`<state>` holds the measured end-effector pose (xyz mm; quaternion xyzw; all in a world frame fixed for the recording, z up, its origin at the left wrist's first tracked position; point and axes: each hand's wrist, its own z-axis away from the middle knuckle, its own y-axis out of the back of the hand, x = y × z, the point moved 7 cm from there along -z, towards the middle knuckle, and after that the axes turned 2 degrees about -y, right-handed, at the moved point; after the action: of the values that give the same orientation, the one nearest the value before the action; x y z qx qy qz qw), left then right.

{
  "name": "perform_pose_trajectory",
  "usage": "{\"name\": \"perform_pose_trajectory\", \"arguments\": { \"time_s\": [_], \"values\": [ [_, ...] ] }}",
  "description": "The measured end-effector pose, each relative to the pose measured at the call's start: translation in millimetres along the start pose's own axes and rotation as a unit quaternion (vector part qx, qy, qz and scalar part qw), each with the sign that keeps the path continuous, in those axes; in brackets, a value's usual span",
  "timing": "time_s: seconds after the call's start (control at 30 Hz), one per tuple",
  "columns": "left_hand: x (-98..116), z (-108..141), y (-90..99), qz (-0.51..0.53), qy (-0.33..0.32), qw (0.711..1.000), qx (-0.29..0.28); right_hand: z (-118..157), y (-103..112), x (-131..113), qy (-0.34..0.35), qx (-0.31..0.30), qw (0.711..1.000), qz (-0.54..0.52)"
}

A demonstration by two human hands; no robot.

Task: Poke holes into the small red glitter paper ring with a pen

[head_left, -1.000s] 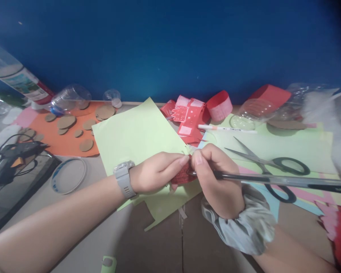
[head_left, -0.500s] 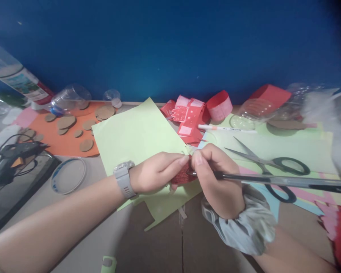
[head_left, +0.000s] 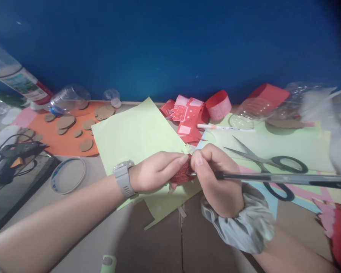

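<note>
My left hand (head_left: 155, 171), with a grey watch on its wrist, is closed on a small red piece covered in dark crossing lines (head_left: 180, 175). My right hand (head_left: 220, 184) wears a pale scrunchie at the wrist and grips a clear-barrelled black pen (head_left: 275, 178). The pen's tip touches or nearly touches the red piece. My right thumb and forefinger are close against the piece's right edge, and part of it is hidden by fingers. Light green paper (head_left: 136, 132) lies beneath and behind both hands.
Scissors (head_left: 261, 161) lie open on coloured sheets at right. Red and pink paper pieces (head_left: 187, 113) and a white marker (head_left: 226, 127) lie behind. To the left are cardboard discs (head_left: 66, 122) on orange paper, a tape ring (head_left: 51, 182), a cabled black tool (head_left: 13, 163) and plastic bottles.
The red piece's lower part looks darker with ink lines, and the pen tip has shifted very slightly. Both hands stay almost in place.
</note>
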<state>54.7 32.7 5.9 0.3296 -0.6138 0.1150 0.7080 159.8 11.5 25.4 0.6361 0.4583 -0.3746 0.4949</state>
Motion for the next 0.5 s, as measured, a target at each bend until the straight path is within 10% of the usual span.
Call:
{"name": "perform_pose_trajectory", "arguments": {
  "time_s": [0.5],
  "values": [
    [0.6, -0.7, 0.2, -0.009, -0.001, 1.000, 0.000, 0.5, -1.7, -2.5, 0.011, 0.003, 1.000, 0.011]
  ]
}}
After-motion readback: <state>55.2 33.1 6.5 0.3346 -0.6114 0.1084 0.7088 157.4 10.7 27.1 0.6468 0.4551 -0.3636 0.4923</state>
